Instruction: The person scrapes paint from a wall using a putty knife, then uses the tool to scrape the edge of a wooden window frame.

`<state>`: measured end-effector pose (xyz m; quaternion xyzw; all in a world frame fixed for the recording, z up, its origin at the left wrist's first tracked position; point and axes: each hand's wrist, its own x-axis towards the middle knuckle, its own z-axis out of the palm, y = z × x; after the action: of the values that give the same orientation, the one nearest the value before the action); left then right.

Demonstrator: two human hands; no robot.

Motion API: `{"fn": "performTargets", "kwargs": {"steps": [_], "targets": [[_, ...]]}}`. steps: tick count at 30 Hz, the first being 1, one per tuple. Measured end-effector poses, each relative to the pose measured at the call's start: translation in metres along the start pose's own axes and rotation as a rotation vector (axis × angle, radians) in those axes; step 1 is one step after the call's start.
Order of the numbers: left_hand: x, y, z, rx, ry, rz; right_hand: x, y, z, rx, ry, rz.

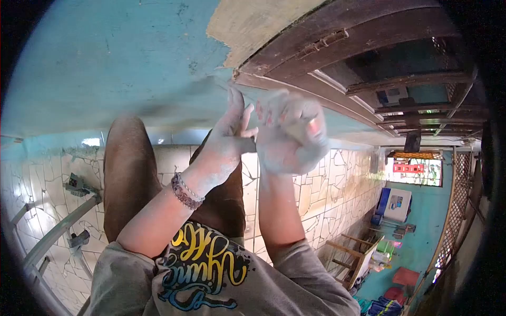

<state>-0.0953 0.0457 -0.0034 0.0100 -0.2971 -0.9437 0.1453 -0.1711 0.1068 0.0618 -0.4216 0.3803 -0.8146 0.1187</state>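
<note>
My left hand [229, 126], coated in pale dust and with a beaded bracelet [185, 192] at the wrist, is raised with fingers stretched up and apart. Close beside it, my right hand [292, 131] is a closed, blurred fist, also dusty. A small grey piece [246, 145] shows between the two hands; what it belongs to is unclear. An orange-pink spot shows at the fist's right side, too blurred to name. Beyond the hands is a blue wall [132, 58] with a bare beige patch [253, 26].
Dark wooden window frames [327, 45] run along the upper right. My knees [129, 158] are bent above a cracked-tile floor [337, 184]. Grey metal rails [63, 231] stand at left. Farther right are a wooden rack [358, 258], a white-and-blue box [394, 204] and red seats [405, 277].
</note>
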Motion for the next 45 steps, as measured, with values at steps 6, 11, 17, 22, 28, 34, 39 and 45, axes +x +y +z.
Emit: {"fn": "performTargets", "kwargs": {"steps": [6, 11, 17, 22, 28, 34, 39, 45], "targets": [[-0.013, -0.010, -0.001, -0.284, 0.311, -0.054, -0.057, 0.009, -0.014, 0.012, 0.138, 0.074], [-0.018, -0.012, -0.015, -0.317, 0.601, -0.032, -0.103, 0.001, -0.021, -0.044, 0.357, 0.327], [-0.023, -0.031, -0.021, -0.166, 0.550, 0.054, -0.148, -0.001, -0.013, -0.410, 0.286, 0.697], [-0.025, -0.033, -0.021, -0.231, 0.492, 0.029, -0.131, -0.020, -0.004, -0.227, 0.323, 1.060], [-0.014, -0.024, -0.028, -0.271, 0.366, -0.011, -0.116, -0.022, -0.042, -0.639, 0.020, 0.935], [0.028, -0.018, -0.023, -0.357, 0.311, -0.032, -0.090, -0.016, -0.064, -0.673, 0.065, 0.817], [0.042, -0.024, -0.026, -0.347, 0.334, -0.022, -0.078, -0.015, -0.081, -0.822, 0.000, 0.748], [0.044, -0.025, -0.029, -0.323, 0.355, 0.044, -0.064, -0.010, -0.080, -0.908, -0.067, 0.679]]}}
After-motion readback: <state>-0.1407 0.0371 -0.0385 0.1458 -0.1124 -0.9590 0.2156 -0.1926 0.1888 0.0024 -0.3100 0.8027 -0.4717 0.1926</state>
